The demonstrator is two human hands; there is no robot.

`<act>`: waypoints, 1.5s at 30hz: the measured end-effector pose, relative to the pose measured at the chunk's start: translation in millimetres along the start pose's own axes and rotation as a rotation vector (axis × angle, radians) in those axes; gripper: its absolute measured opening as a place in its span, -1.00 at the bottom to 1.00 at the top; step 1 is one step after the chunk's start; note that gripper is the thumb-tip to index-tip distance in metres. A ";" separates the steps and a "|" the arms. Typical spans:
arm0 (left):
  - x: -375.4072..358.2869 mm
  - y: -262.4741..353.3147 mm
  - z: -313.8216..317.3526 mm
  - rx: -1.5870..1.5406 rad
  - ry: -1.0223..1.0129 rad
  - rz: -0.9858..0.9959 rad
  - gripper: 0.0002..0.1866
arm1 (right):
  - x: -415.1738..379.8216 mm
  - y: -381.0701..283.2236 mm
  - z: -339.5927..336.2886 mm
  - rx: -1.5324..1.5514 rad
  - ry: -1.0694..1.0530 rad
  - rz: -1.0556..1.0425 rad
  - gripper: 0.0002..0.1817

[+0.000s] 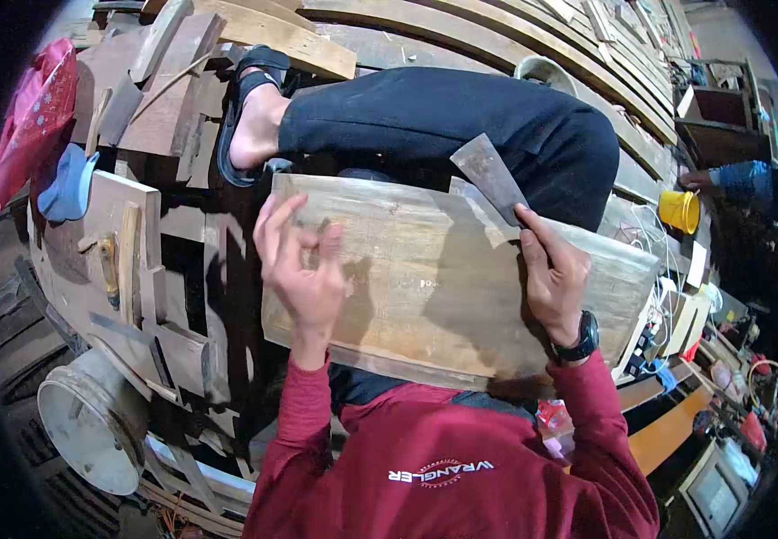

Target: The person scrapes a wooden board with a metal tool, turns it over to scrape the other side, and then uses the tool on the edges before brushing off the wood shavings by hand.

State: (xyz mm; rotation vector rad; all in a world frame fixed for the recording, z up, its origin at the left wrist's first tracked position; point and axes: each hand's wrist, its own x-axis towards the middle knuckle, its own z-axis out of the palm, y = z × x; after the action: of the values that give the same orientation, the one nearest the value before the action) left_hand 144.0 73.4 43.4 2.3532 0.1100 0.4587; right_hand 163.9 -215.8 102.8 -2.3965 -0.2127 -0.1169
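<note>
A wide wooden board (pixel 398 287) lies across my lap, its surface marked with pale, worn streaks. My left hand (pixel 299 265) is raised over the board's left end, fingers spread and partly curled, with nothing in it. In my right hand (pixel 555 269), at the board's right part, is a flat metal blade (pixel 489 178), held at its lower end between thumb and fingers. The blade points up and to the left, over the board's far edge and my dark trousers. Shadows of both hands fall on the wood.
At the left are a wooden-handled tool (pixel 110 269), a blue cap (pixel 69 184), a red bag (pixel 38 126) and a white bucket (pixel 92 422). Timber planks (pixel 407 31) stretch behind my leg. A yellow bucket (pixel 679 211) and another person's arm (pixel 708 178) are at the right.
</note>
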 end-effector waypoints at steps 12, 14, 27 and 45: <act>-57.4 -43.0 -21.3 -0.335 0.147 -0.539 -0.51 | -3.5 5.1 0.8 -0.057 0.041 0.059 -0.72; -63.1 -47.0 -19.7 -0.430 0.131 -0.613 -0.64 | -1.4 5.9 1.3 -0.061 0.039 0.013 -0.72; -53.0 -62.0 -17.4 0.135 -0.141 -0.648 -0.51 | 7.7 -8.6 7.5 -0.303 -0.406 -0.478 -0.36; -58.1 -81.2 -13.8 0.200 -0.182 -0.709 -0.41 | 20.1 -23.0 5.8 -0.386 -0.429 -0.479 -0.47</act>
State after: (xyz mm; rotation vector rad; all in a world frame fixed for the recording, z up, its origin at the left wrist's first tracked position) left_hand 89.1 129.9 -19.4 2.3354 0.8997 -0.1188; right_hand 179.5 -192.7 116.5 -2.6782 -1.0475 0.1541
